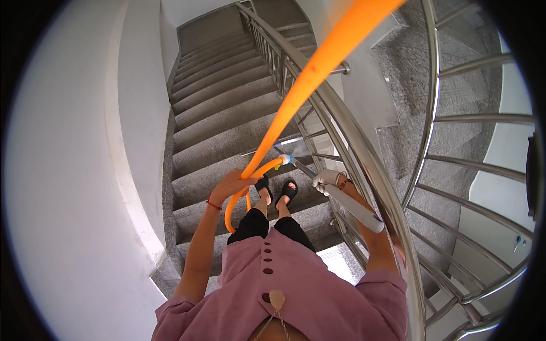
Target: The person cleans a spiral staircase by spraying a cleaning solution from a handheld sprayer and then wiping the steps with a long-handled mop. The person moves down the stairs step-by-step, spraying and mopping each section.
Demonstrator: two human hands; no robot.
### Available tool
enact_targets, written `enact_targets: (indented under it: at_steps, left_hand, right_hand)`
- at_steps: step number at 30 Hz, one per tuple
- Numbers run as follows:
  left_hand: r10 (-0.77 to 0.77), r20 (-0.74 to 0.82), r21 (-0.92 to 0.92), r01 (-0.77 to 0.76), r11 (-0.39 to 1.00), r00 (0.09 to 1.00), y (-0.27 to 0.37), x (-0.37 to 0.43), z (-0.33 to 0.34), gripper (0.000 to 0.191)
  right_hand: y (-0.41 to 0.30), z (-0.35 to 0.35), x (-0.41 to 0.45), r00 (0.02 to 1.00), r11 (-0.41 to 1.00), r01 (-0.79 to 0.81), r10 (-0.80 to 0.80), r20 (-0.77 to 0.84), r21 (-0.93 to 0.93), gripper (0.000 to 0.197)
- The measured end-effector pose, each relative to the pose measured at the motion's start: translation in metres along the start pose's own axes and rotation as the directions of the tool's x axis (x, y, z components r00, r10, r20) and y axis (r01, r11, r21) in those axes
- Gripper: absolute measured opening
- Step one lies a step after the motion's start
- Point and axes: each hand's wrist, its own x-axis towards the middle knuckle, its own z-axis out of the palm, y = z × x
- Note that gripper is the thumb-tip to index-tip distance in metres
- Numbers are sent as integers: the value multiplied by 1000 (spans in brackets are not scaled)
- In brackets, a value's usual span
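Note:
My bare left hand [233,186] is closed around an orange hose [283,108], which rises past the camera at the top and also bends in a loop beside my legs. The hose's end meets a white and blue fitting [286,159] above my feet. In a pale glove, my right hand [327,181] grips a long metal pole with a grey-white handle [356,209]. The pole passes close to the fitting; whether they are joined I cannot tell. A faint spray or blur shows near the fitting.
Grey stone stairs [222,115] run away ahead between a white wall [76,170] and a stainless steel handrail [345,106]. My black open-toed slippers [288,192] stand on a step. Curved steel railings [473,166] and another flight lie at right.

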Motion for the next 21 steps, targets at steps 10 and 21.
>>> enact_targets:
  at_steps: [10, 21]
  left_hand:
    - [-14, 3, 10, 14, 1000, 1000, -21, 18, -39, 31]
    - [117, 6, 128, -117, 985, 993, -37, 37, -56, 38]
  right_hand:
    - [3, 63, -16, 977, 988, 147, -153, -150, -48, 10]
    - [45, 140, -73, 967, 996, 87, -91, -239, -30, 36]
